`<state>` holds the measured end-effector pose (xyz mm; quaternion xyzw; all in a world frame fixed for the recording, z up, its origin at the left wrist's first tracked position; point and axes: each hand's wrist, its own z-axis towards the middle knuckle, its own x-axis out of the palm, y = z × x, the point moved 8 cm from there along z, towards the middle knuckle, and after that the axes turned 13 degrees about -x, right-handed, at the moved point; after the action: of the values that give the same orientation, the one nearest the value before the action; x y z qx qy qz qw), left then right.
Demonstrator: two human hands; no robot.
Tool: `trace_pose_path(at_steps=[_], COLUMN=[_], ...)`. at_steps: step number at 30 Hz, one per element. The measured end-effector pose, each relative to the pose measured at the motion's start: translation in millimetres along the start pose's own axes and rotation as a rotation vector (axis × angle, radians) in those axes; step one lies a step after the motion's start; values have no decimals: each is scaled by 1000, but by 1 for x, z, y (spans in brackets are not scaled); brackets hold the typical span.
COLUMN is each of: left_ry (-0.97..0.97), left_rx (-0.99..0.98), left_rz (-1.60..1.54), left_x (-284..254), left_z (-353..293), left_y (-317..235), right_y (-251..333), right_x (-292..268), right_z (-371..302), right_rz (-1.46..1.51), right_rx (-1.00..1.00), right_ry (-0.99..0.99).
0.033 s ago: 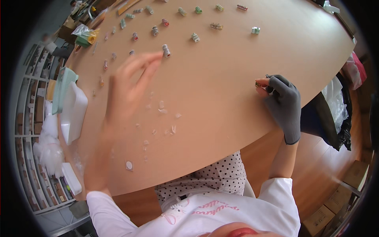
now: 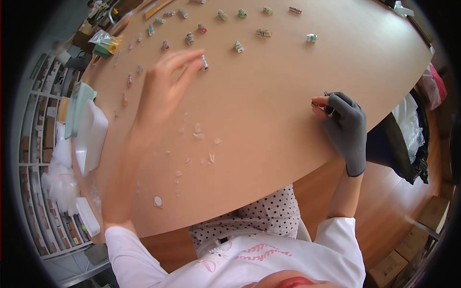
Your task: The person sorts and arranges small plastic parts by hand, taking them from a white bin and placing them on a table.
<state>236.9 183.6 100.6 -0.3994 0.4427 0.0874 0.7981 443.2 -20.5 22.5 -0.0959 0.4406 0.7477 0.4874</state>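
Note:
My left hand (image 2: 170,89), bare and blurred by motion, reaches over the tan table. Its thumb and forefinger are apart, their tips at a small silver stack of rings (image 2: 205,64); whether they touch it is hard to tell. My right hand (image 2: 345,120), in a grey glove with bare fingertips, is near the right table edge. Between its thumb and forefinger it pinches a small gold-green piece (image 2: 314,103) that looks like a ring, partly hidden by the fingers. More small stacks in green, red and silver, such as a green-white stack (image 2: 311,38), lie across the far side.
Clear plastic scraps (image 2: 198,132) and a small square with a white disc (image 2: 158,201) lie on the table (image 2: 259,144). White tray (image 2: 92,139) and green basket (image 2: 79,108) line the left edge. A black-bagged bin (image 2: 401,139) stands at right, near cardboard boxes (image 2: 386,269).
My left hand has shifted slightly to the right and up, its forefinger now at the top of the silver stack. The right hand keeps its pinch almost unmoved.

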Motion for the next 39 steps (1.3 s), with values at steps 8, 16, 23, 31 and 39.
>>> trace_pose_path(at_steps=[8,16,23,31,39], left_ry=[168,434,478,632,539], left_rx=[-60,-128,-106,-54,29], left_rz=[271,-328,-391,-354,-426], left_x=[112,109,109,119,129], left_z=[84,77,75,60,57], left_y=[32,47,51,18,16], right_y=[-4,0,-3,-3,22], right_x=[-4,-6,-6,3,74], right_z=[-5,-2,-4,11,81], right_rz=[20,77,66,95,-169], right_rx=[29,2,-28,-36,-698], right_ry=[-11,-28,-30,108,304])
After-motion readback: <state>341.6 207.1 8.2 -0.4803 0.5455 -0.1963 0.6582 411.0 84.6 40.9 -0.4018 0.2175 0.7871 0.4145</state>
